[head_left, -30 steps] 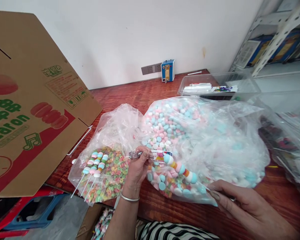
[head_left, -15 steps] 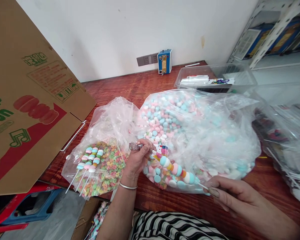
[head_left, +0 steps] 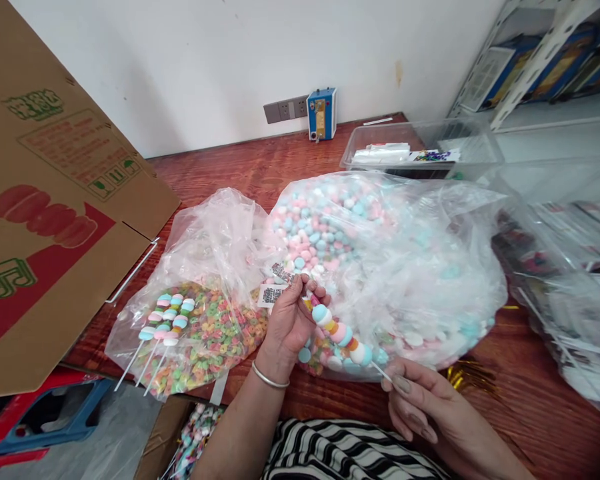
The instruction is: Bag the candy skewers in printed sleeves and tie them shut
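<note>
My right hand (head_left: pixel 423 407) pinches the white stick of a candy skewer (head_left: pixel 341 333) threaded with blue, white, pink and orange pieces. My left hand (head_left: pixel 289 320) grips the skewer's top end together with small printed paper labels (head_left: pixel 273 292). Both hands hover over the front edge of a big clear bag of pastel candies (head_left: pixel 380 260). To the left, a smaller clear bag of colourful ring candies (head_left: pixel 207 333) lies open, with three finished skewers (head_left: pixel 164 319) resting on it.
A large printed cardboard box (head_left: pixel 55 220) leans at the left over the wooden table (head_left: pixel 240 170). A clear plastic tub (head_left: pixel 420 150) stands at the back; more plastic-wrapped goods (head_left: pixel 565 293) lie on the right. Gold twist ties (head_left: pixel 467 375) lie beside my right hand.
The skewer and both hands have moved left and closer to the table's front edge. The labels in my left hand now show their printed faces. The view has tilted down.
</note>
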A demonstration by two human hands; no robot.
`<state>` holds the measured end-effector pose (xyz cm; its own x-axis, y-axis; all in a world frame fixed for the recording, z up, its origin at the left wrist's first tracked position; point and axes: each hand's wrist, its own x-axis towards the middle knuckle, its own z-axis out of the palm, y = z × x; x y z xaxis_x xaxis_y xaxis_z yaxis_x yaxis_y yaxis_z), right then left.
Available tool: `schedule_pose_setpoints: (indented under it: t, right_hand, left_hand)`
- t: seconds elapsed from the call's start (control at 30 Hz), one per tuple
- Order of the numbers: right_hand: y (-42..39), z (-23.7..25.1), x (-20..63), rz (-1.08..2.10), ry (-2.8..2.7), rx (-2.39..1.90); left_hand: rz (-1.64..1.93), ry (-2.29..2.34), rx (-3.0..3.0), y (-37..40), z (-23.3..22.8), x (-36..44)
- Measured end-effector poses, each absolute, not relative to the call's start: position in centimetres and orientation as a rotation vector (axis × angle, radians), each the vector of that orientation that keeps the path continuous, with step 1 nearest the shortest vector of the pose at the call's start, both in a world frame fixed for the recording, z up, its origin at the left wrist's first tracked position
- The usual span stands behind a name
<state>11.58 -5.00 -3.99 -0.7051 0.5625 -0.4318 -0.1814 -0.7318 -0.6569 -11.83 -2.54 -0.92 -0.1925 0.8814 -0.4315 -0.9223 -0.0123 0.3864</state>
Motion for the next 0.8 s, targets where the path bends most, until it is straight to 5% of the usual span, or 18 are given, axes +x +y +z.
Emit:
schedule_pose_setpoints:
  t: [0.8]
  right_hand:
    - [-4.2,-5.1,12.2,2.256,-1.044,-0.998]
  left_hand:
    - [1.617,0.724,-0.236,-2.1,-1.1,-10.9]
